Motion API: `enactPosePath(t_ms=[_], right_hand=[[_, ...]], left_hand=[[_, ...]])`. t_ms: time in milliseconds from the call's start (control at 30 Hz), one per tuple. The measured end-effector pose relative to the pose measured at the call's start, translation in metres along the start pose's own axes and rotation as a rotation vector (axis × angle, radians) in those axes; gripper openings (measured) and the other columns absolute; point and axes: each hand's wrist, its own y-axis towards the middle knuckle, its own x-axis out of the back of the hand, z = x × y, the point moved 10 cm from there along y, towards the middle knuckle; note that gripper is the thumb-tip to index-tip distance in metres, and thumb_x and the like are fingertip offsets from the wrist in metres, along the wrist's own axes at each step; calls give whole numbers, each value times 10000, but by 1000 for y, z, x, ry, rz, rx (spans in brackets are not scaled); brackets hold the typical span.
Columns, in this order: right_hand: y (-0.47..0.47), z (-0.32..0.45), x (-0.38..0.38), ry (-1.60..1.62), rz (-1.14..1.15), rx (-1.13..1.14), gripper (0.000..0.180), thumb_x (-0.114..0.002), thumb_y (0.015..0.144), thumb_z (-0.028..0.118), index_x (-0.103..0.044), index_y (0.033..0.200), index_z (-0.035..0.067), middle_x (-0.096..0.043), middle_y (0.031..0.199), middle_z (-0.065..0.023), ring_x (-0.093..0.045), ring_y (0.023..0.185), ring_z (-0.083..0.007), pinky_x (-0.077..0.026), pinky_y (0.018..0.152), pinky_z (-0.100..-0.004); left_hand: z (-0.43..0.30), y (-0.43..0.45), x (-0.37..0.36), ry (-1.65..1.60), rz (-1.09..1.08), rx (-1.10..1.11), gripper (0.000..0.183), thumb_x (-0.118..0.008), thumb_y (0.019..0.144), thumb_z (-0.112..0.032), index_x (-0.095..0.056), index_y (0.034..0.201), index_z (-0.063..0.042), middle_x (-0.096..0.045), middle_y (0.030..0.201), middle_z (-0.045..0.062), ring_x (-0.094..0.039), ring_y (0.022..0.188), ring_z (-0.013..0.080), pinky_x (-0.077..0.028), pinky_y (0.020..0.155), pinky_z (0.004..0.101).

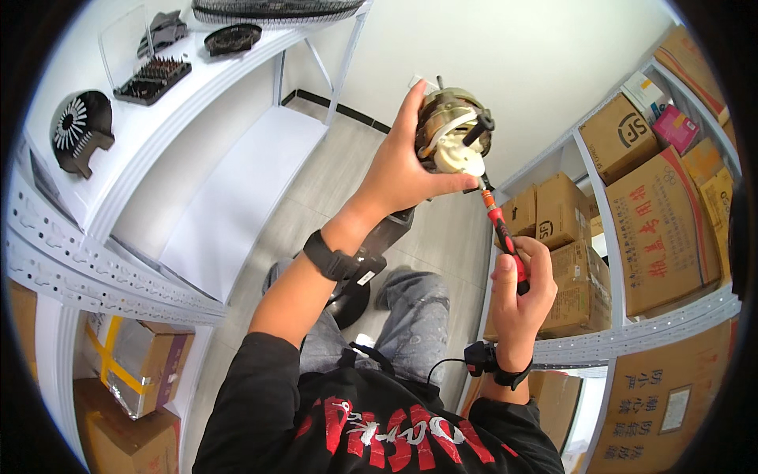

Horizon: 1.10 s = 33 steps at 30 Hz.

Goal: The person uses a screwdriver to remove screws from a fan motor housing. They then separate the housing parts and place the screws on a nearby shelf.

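Before me my left hand grips a fan's electric motor, fingers behind it and thumb along its lower edge. A cream plastic gear housing and a black knob are on the side facing me. My right hand holds a red and black screwdriver, pointing up at the motor's underside beside my left thumb. Its tip is partly hidden, so I cannot tell whether it sits in a screw. Below the motor, a dark stand is partly behind my left forearm.
On the white shelf at left lie a black vented cover, a screwdriver bit case, a round black part, a grey cloth and a wire fan guard. Cardboard boxes fill the right rack; more boxes stand lower left.
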Motion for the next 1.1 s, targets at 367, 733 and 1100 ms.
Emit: enactPosePath(t_ms=[367, 733, 1100], right_hand=[[10, 16, 5, 101, -76, 432, 340, -809, 744, 4, -672, 1055, 4, -564, 723, -84, -518, 588, -221, -414, 534, -327], [15, 13, 12, 218, -141, 484, 347, -792, 746, -22, -613, 1034, 51, -578, 772, -83, -535, 615, -272, -434, 538, -368], [18, 2, 11, 234, -95, 416, 275, -790, 835, 121, -628, 1022, 1, -527, 646, -51, -510, 521, -239, -394, 476, -356]], left_hand=[[11, 2, 5, -13, 46, 83, 1291, -959, 632, -310, -128, 1584, -43, -343, 1534, 216, -393, 1422, 313, -361, 1158, 433], [13, 4, 1, -91, 55, 171, 1329, -951, 636, -407, -100, 1590, -44, -351, 1536, 184, -380, 1426, 301, -320, 1179, 417], [12, 5, 0, -64, 72, 161, 1334, -935, 652, -466, -90, 1579, -11, -392, 1504, 168, -423, 1392, 282, -363, 1153, 412]])
